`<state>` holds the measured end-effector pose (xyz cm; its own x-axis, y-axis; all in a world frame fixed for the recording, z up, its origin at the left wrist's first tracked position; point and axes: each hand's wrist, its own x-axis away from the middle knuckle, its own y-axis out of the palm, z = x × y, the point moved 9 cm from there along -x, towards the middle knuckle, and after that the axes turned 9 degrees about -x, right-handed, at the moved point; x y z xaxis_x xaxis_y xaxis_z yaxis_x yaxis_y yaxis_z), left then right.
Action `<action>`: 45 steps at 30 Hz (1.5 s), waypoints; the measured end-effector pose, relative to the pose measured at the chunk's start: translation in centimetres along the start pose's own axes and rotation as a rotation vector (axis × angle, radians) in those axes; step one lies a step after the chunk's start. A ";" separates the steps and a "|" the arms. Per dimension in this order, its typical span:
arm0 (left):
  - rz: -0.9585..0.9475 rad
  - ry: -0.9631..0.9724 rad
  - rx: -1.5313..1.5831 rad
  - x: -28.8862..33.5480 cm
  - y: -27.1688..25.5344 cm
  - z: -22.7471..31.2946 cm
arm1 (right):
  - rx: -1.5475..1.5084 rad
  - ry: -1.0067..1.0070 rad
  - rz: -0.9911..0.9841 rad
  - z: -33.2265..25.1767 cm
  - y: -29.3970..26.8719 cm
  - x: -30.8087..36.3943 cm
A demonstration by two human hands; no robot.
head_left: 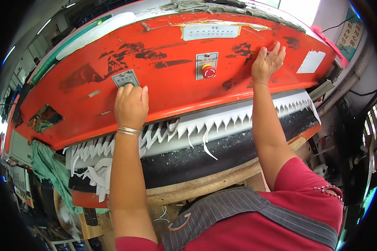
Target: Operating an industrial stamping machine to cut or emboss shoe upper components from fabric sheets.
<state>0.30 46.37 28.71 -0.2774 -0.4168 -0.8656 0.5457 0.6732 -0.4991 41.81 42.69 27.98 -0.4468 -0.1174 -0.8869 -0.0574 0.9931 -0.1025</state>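
Curled fingers of my left hand (131,105) are closed at a green push button (128,85) on a small metal plate; the hand covers most of the button. My right hand (268,63) is raised against the right side of the red machine panel (167,75), its fingers apart and nothing seen in it. Whatever lies behind that palm is hidden. Between the two hands, a red emergency stop knob (208,71) sticks out from its plate. Below the panel lies a long white sheet (222,119) whose near edge is cut into pointed teeth.
White offcut strips (99,178) are heaped at the left end of the black bed (197,157). A wooden edge (209,180) runs along its front, close to my body. Green cloth (50,169) hangs at the left. A pipe (341,94) stands beyond the machine's right end.
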 end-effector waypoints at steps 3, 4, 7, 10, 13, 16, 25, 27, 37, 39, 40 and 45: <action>-0.244 -0.112 0.070 1.6 1.8 -0.8 | -0.199 0.071 -0.044 0.2 -0.8 1.6; -0.354 -0.236 0.201 2.9 2.2 -0.8 | -0.269 0.072 -0.085 0.1 -1.7 2.2; -0.531 -0.322 0.296 11.0 2.2 1.8 | -0.251 -0.252 -0.352 -3.5 -2.4 10.1; -0.833 -0.418 0.395 20.1 0.9 6.0 | -0.589 0.029 -1.292 -10.3 -3.4 22.0; -0.840 -0.331 0.241 24.5 -1.2 9.0 | -0.764 -0.426 -1.587 -18.1 -8.5 28.6; -0.737 -0.329 0.130 24.7 -1.8 9.8 | -0.621 -0.488 -1.713 -20.3 -10.6 33.8; -0.667 -0.341 0.068 28.0 0.2 10.9 | -0.428 -0.560 -1.680 -18.4 -11.2 37.1; -0.718 -0.329 0.135 29.5 -0.5 11.7 | -0.381 -0.641 -1.990 -18.6 -12.4 38.0; -0.969 -0.411 0.660 33.0 -4.6 13.2 | -0.381 -0.960 -1.119 -18.6 -0.7 30.2; -0.894 -0.388 0.663 31.6 -5.5 12.7 | -0.297 -1.061 -1.296 -18.1 0.4 31.8; -0.894 -0.385 0.663 31.1 -5.6 12.4 | -0.213 -1.160 -1.472 -18.1 0.6 32.9; -0.455 -0.440 0.558 27.8 -10.0 9.3 | -0.657 -0.717 -2.098 -24.9 -9.0 28.3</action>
<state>-5.48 22.35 9.97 -0.2941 -0.8525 -0.4321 0.7978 0.0299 -0.6021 7.43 30.30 15.01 0.8611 -0.4511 0.2346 -0.1020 -0.6052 -0.7895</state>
